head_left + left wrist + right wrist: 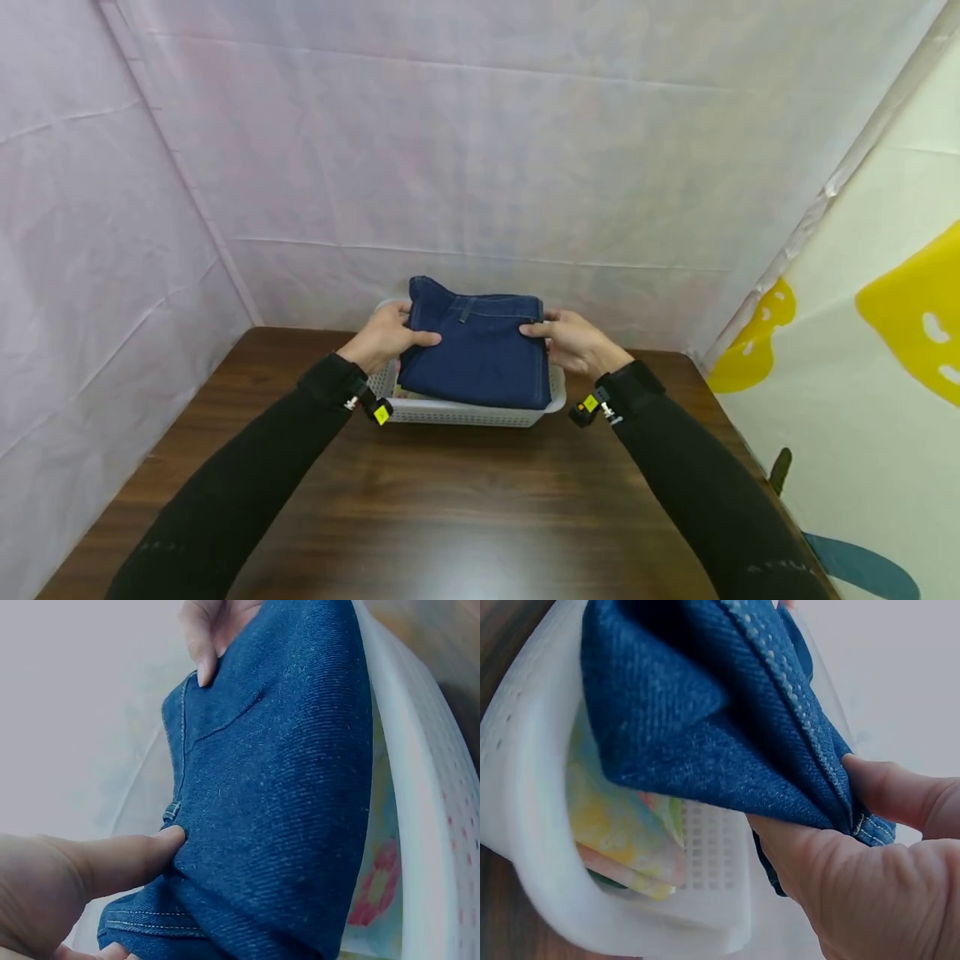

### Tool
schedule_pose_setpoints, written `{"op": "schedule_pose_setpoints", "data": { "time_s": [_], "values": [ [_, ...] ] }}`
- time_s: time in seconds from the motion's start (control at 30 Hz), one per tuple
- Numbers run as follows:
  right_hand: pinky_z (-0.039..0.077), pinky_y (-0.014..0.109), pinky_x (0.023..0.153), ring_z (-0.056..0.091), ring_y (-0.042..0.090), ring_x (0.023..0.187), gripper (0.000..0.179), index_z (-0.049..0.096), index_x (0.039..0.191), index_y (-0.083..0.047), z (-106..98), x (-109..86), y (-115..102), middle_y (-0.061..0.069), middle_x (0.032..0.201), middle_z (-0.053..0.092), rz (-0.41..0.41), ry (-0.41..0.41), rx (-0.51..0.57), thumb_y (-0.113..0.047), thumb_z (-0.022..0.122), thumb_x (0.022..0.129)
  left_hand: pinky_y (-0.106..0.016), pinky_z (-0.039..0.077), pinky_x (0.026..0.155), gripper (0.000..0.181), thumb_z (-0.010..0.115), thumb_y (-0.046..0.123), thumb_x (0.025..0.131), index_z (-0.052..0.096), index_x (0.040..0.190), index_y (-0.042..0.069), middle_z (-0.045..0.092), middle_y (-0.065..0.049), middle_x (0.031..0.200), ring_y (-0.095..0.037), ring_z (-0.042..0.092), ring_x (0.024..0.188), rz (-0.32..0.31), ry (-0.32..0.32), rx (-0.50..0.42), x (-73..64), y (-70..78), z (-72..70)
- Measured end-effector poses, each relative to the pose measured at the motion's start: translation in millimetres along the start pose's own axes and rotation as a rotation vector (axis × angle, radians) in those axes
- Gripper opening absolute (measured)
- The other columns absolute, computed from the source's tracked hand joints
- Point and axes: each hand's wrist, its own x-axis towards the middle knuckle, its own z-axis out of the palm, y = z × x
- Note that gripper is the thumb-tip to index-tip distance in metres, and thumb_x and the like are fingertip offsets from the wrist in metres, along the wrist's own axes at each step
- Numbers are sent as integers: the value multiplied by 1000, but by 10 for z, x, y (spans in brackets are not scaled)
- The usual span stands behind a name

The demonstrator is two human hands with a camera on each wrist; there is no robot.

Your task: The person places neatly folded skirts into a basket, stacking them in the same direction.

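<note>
A folded pair of dark blue jeans (480,354) is held between my two hands over a white perforated basket (457,414). My left hand (384,336) grips its left side, thumb on top of the denim and fingers beneath. On the opposite side my right hand (577,342) pinches the edge, thumb above, the other fingers under the fold. The waistband with a belt loop lies toward the far side. In the right wrist view, a folded cloth (619,825) in yellow, green and pink lies inside the basket under the jeans.
The basket stands on a brown wooden table (465,508) near its back edge. A pale fabric wall (480,167) rises right behind it, and another closes the left side. At right hangs a white sheet with yellow shapes (915,308).
</note>
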Motion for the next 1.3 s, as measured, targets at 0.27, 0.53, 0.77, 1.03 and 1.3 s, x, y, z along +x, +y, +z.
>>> {"op": "schedule_pose_setpoints", "data": {
  "time_s": [0.27, 0.53, 0.77, 1.03, 1.3],
  "values": [
    [50, 46, 97, 48, 35, 131, 88, 0, 161, -8, 25, 164, -17, 18, 155, 34, 14, 46, -9, 3, 61, 99, -45, 46, 103, 75, 81, 20, 88, 38, 148, 4, 37, -21, 154, -34, 44, 135, -4, 53, 45, 151, -58, 36],
    [51, 44, 97, 50, 34, 128, 73, 16, 158, -4, 34, 238, 63, 19, 148, 42, 47, 37, -33, 7, 58, 99, -40, 52, 91, 59, 82, 14, 86, 52, 134, -2, 51, -23, 141, -34, 58, 115, 5, 37, 52, 248, -176, 91],
    [43, 49, 105, 35, 41, 140, 81, 6, 159, 1, -49, 180, 173, 26, 156, 27, 99, 63, -226, 1, 61, 99, -51, 50, 94, 97, 77, 26, 92, 12, 157, -7, 18, -30, 159, -45, 48, 125, -74, -82, 189, 184, -252, 84],
    [45, 45, 104, 50, 33, 127, 66, 28, 154, 1, -133, -2, 133, 22, 146, 45, -101, 134, -581, -16, 64, 101, -52, 46, 99, 82, 73, 34, 94, 30, 149, -10, 48, -31, 140, -44, 52, 123, 107, 38, 530, 128, -232, -15],
    [51, 42, 96, 59, 25, 118, 37, 54, 140, -12, -210, -104, 147, 10, 138, 54, -376, 162, -850, -23, 58, 105, -49, 50, 90, 43, 66, 24, 100, 56, 135, 1, 58, -25, 130, -39, 57, 113, 351, 206, 572, 41, -263, -133]
  ]
}}
